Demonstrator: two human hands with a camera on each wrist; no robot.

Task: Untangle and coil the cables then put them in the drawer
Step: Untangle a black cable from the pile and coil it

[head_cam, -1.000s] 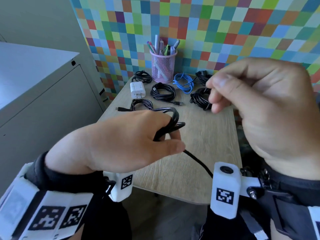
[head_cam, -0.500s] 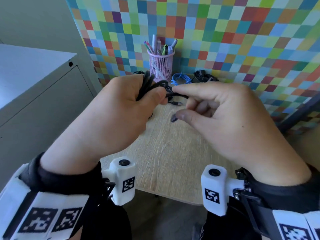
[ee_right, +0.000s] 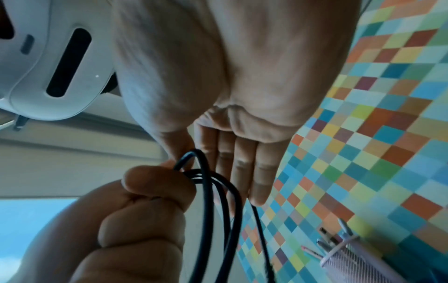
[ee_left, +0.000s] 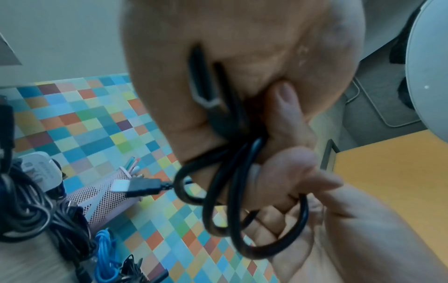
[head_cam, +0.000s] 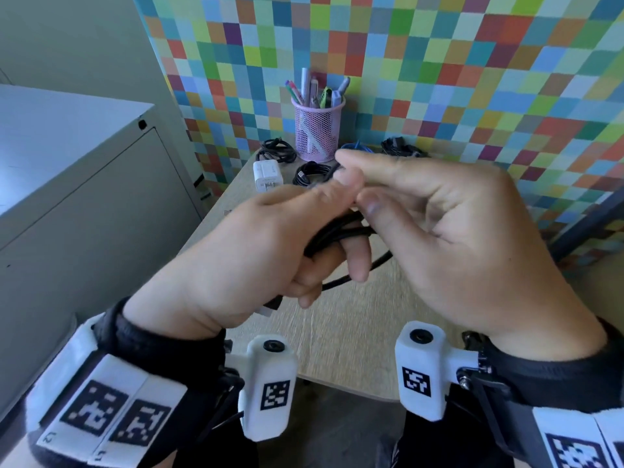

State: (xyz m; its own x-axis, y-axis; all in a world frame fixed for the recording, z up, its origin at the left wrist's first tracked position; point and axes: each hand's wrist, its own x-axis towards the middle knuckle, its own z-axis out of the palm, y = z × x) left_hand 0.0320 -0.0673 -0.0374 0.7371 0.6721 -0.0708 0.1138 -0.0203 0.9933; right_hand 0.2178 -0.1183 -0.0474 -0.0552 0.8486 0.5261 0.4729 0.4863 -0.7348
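Note:
A black cable [head_cam: 341, 231] is gathered in loops and held above the wooden table [head_cam: 354, 329]. My left hand [head_cam: 351, 224] grips the bundle, fingers curled round it. In the left wrist view the loops [ee_left: 218, 191] hang from the fist and a USB plug [ee_left: 143, 186] sticks out to the left. My right hand [head_cam: 363, 184] meets the left thumb and pinches a strand between thumb and forefinger; its other fingers are nearly straight. The right wrist view shows the strands [ee_right: 206, 201] running between both hands.
At the table's far end lie coiled black cables [head_cam: 310, 173] [head_cam: 277, 150] [head_cam: 401, 148], a blue cable [head_cam: 358, 146], a white charger [head_cam: 266, 175] and a pink mesh pen cup [head_cam: 317, 130]. A grey cabinet [head_cam: 84, 197] stands on the left. A chequered wall is behind.
Both hands have come together nearer to me. The left hand has turned so the loops hang under it. The right hand has brought a strand up to the left thumb.

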